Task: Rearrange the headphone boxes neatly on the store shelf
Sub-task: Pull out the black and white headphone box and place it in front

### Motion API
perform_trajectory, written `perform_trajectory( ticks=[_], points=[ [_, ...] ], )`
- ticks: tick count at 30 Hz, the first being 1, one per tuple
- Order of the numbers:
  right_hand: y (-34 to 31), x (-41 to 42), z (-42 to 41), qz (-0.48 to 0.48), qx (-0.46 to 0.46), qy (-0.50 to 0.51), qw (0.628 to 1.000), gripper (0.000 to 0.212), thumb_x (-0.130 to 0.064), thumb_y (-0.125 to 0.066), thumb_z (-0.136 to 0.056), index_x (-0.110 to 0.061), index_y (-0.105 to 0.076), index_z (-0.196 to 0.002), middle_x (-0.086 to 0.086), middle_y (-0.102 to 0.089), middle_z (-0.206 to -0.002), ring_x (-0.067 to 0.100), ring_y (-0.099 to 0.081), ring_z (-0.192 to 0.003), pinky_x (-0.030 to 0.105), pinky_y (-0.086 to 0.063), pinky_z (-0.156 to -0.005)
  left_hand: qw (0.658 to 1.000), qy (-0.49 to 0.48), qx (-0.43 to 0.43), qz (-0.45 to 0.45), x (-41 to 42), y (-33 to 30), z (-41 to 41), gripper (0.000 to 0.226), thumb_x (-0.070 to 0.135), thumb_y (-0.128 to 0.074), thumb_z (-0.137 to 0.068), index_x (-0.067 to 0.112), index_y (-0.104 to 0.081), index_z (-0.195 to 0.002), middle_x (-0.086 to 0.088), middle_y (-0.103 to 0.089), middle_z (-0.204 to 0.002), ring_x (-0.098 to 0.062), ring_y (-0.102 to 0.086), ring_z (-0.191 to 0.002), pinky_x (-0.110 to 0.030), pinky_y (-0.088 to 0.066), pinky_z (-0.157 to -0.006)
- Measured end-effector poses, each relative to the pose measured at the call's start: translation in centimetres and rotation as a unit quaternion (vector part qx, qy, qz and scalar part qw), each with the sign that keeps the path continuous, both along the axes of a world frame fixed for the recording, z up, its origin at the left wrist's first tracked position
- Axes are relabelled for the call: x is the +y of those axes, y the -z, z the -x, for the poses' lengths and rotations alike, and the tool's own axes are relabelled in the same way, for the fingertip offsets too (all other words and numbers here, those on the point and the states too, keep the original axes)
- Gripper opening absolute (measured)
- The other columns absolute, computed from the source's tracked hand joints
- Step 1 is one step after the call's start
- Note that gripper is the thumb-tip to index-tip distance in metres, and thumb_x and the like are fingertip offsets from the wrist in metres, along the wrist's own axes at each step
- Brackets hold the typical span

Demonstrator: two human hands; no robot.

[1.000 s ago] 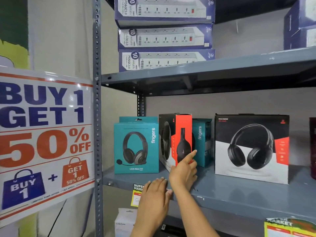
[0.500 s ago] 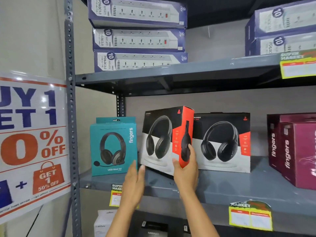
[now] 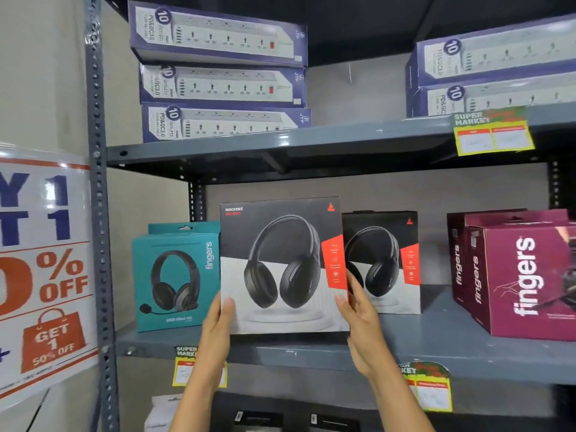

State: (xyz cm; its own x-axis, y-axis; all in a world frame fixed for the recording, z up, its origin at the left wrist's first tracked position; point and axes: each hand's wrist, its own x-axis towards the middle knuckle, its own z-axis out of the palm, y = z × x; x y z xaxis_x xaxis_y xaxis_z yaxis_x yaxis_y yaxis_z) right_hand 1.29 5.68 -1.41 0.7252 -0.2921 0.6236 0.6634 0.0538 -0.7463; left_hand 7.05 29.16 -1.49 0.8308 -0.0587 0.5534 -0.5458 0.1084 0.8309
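held box: we hold the black rockerz box (image 3: 282, 266) in the centre of the frame, front face toward us, upright, its lower edge at the front of the middle shelf (image 3: 436, 347).
left hand (image 3: 218, 319): clasped on the box's lower left edge, thumb on the front face.
right hand (image 3: 358, 310): clasped on the lower right edge, thumb on the front, fingers (image 3: 353, 283) behind the side.
neighbours: a teal fingers box (image 3: 176, 277) stands just left of the held box; a second black box (image 3: 386, 263) stands to the right and further back, partly hidden by it.
right of frame: maroon fingers boxes (image 3: 526, 275) sit well apart on the same shelf.
upper shelf: stacked power strip boxes (image 3: 221, 79) upper left.
far left: a buy 1 get 1 sign (image 3: 43, 269).
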Motion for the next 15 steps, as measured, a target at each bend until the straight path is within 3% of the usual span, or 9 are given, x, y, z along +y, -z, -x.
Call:
perform_trajectory(
  ticks=[6,15],
  points=[
    [0.41,-0.29,-0.08,-0.018,0.002,0.000,1.000,0.053,-0.023,-0.060,-0.089,-0.033,-0.045,-0.139,-0.004,-0.061,-0.134,0.013,-0.053,-0.128,0.039,-0.036,-0.109,1.000,0.010,-0.008,-0.014,-0.13,-0.54,0.05,0.049,0.050,-0.043,-0.090,0.033,-0.046,-0.136,0.011,-0.052,-0.137,-0.010,-0.045,-0.128,-0.043,-0.033,-0.111],
    [0.34,-0.45,0.57,0.016,0.024,0.033,0.999,0.053,-0.022,-0.056,-0.093,-0.035,-0.040,-0.142,-0.014,-0.059,-0.135,0.002,-0.051,-0.127,0.029,-0.037,-0.106,0.999,0.025,-0.016,-0.029,-0.59,-0.49,-0.16,0.046,0.049,-0.043,-0.088,0.034,-0.048,-0.131,0.011,-0.057,-0.131,-0.012,-0.049,-0.125,-0.043,-0.038,-0.108]
  ],
)
